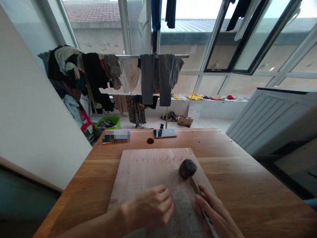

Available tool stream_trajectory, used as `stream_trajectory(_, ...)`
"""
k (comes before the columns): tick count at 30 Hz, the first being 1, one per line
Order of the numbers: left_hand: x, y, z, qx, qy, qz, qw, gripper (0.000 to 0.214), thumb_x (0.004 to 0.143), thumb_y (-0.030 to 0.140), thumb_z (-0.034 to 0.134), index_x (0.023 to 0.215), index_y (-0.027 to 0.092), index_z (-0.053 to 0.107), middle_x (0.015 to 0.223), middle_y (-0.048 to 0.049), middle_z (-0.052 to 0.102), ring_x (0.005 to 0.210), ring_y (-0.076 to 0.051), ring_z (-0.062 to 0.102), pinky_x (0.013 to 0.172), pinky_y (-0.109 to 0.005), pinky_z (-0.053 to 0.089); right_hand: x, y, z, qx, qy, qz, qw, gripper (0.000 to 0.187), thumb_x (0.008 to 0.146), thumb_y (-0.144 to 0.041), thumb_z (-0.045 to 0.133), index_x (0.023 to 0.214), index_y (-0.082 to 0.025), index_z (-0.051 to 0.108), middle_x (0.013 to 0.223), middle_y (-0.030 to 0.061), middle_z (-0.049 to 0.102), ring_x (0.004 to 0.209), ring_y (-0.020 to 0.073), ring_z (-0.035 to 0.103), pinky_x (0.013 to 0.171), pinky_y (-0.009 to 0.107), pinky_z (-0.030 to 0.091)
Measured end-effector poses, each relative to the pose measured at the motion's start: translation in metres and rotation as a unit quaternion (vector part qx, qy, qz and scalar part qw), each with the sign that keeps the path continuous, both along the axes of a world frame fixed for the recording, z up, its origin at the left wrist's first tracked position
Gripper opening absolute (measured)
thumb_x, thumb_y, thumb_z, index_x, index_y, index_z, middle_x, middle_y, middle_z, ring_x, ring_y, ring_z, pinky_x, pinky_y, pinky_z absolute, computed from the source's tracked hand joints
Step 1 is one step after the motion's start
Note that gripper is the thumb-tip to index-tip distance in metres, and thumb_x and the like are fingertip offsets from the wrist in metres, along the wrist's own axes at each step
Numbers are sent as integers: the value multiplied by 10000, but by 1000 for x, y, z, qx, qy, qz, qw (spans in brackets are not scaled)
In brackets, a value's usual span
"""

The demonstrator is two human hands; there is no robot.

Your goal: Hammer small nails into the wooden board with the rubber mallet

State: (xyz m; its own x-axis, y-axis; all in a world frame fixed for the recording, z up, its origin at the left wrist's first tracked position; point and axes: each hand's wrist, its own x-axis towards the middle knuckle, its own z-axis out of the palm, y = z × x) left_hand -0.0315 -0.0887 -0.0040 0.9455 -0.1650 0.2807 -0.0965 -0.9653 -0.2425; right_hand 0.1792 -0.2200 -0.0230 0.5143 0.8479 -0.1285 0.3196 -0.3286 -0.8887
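My right hand (213,206) is wrapped round the wooden handle of a mallet (188,168), whose dark, rounded head hovers over or rests on the right part of a wooden board (128,175); I cannot tell which. Curled closed above the board's middle is my left hand (155,205); its fingertips face away, so what they hold, if anything, is hidden. Along the board's far edge runs a row of several nails (167,158). Those on the right stand up and lean a little, while those on the left show only as small dots.
The board lies on a wooden table (86,178). At its far side are a phone (165,133), a blurred-out flat item (116,136) and a round hole. Beyond stand a clothes rack (178,56) with hanging laundry and a green basket (119,123). A white panelled piece (267,119) stands to the right.
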Motion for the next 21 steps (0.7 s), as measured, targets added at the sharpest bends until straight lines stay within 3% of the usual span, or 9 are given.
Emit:
stream_trajectory(3, 4, 1, 2, 11, 2, -37, 999, 150, 899, 102, 531, 803, 139, 639, 747, -60, 639, 678, -178, 571, 667, -324, 475, -1, -1, -5, -11, 1, 16, 1000, 580, 793, -579, 552, 1210, -193, 669, 973, 71, 762, 1003, 293, 673, 796, 310, 552)
stream_trajectory(6, 3, 6, 13, -6, 0, -36, 999, 169, 919, 90, 507, 806, 144, 620, 726, -35, 606, 670, -168, 557, 664, -313, 472, -1, -2, -4, -16, 7, 44, 999, 559, 846, -560, 497, 1244, -194, 643, 859, 58, 752, 860, 265, 688, 724, 301, 545)
stream_trajectory(10, 1, 26, 23, -114, 14, 34, 993, 122, 937, 93, 490, 933, 148, 599, 811, -24, 621, 728, -161, 582, 659, -283, 482, 1, -3, -6, -14, -2, 51, 999, 573, 856, -582, 484, 1259, -203, 634, 1110, 74, 732, 1059, 277, 650, 859, 298, 521)
stream_trajectory(12, 4, 45, 20, -204, -16, 106, 973, 135, 919, 80, 512, 994, 152, 598, 866, -26, 637, 772, -158, 605, 689, -269, 495, 3, -3, -9, -14, -5, 47, 999, 595, 848, -602, 490, 1272, -208, 629, 1231, 74, 689, 1174, 286, 598, 946, 306, 488)
stream_trajectory(15, 11, 79, 8, -309, -98, 178, 929, 162, 897, 64, 549, 996, 167, 625, 943, -39, 670, 879, -166, 636, 801, -279, 503, 3, -4, -12, -24, -4, 38, 999, 606, 848, -611, 491, 1293, -218, 614, 1220, 68, 694, 1177, 279, 599, 961, 312, 483)
stream_trajectory(17, 17, 96, 0, -334, -124, 195, 914, 155, 889, 58, 560, 958, 168, 645, 935, -44, 686, 898, -176, 641, 832, -296, 501, 2, -4, -11, -20, -2, 32, 999, 577, 851, -595, 504, 1275, -224, 626, 1115, 61, 729, 1112, 273, 635, 934, 314, 500)
stream_trajectory(21, 23, 107, -6, -334, -99, 192, 918, 174, 884, 44, 547, 939, 159, 665, 908, -59, 692, 886, -195, 644, 830, -318, 501, 0, -2, -7, -1, 1, 31, 1000, 531, 833, -569, 548, 1222, -225, 658, 928, 50, 750, 1010, 282, 674, 856, 322, 536)
